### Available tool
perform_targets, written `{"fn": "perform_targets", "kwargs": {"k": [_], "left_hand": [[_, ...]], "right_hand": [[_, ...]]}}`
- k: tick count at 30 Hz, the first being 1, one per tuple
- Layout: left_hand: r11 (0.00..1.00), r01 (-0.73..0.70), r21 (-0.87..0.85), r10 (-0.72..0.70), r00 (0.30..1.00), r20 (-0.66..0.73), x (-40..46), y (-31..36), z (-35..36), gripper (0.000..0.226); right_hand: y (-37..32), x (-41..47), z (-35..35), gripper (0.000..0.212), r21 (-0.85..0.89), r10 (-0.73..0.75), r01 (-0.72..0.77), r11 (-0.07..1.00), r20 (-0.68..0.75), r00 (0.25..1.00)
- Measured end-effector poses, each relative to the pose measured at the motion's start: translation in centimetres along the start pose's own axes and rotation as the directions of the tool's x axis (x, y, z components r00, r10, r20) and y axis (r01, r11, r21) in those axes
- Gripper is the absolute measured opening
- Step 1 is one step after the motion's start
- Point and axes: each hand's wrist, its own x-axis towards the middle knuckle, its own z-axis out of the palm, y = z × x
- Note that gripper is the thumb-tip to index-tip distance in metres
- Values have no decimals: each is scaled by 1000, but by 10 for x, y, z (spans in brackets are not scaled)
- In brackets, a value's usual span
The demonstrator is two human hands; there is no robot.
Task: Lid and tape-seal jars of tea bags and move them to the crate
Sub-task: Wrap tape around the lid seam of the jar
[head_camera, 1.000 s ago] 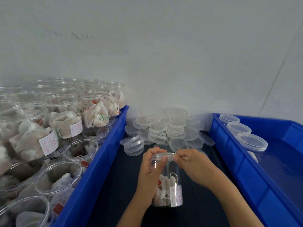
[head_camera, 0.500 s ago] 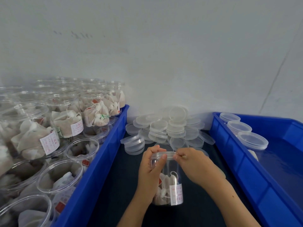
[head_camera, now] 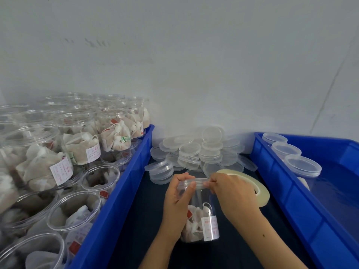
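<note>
I am gripping a clear plastic jar of tea bags (head_camera: 202,220) with my left hand (head_camera: 177,199), fingers curled round its side and thumb pressing against the translucent lid (head_camera: 194,181) on top. My right hand (head_camera: 231,189) is pinching the lid's rim from the other side. The jar is standing upright on the dark mat (head_camera: 143,220) between two blue plastic crates. Just behind my right hand a wide roll of clear tape (head_camera: 258,187) is lying flat. The left blue crate (head_camera: 116,206) is holding open jars of tea bags (head_camera: 81,148); the right blue crate (head_camera: 287,187) is holding three lidded jars (head_camera: 302,165). A loose pile of spare lids (head_camera: 200,150) is sitting against the wall.
</note>
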Motion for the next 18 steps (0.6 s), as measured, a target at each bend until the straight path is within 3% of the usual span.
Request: {"fn": "perform_targets", "kwargs": {"k": [3, 9, 18], "left_hand": [[1000, -10, 11, 10, 1000, -13, -1, 0, 1, 20], [1000, -30, -8, 30, 999, -19, -2, 2, 2, 8], [999, -18, 27, 19, 999, -45, -5, 1, 3, 24]], "right_hand": [[1, -4, -1, 14, -44, -16, 11, 999, -126, 992], [8, -11, -6, 21, -29, -81, 77, 997, -205, 975], [12, -9, 4, 29, 68, -54, 77, 995, -298, 953]]}}
